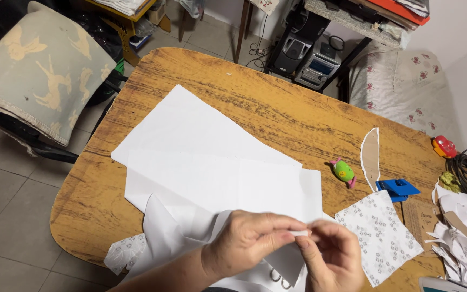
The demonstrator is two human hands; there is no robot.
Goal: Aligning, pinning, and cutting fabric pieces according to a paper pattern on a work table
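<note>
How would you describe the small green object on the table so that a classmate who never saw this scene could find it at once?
Start at the wooden table and go to its right side, beyond the large white fabric sheets. The small green object lies alone on bare wood, left of the blue clip. It alone is bright green and rounded, with pink ends.

Wooden table (277,116) on grey tiled floor (6,216).

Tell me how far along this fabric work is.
Done, by the look of it: a patterned square lies cut on the table, with a pile of scraps at the right edge. In hand: the left hand and right hand pinch a fold of white cloth. Left: most of that cloth is spread out uncut; scissors lie beneath the hands.
</note>
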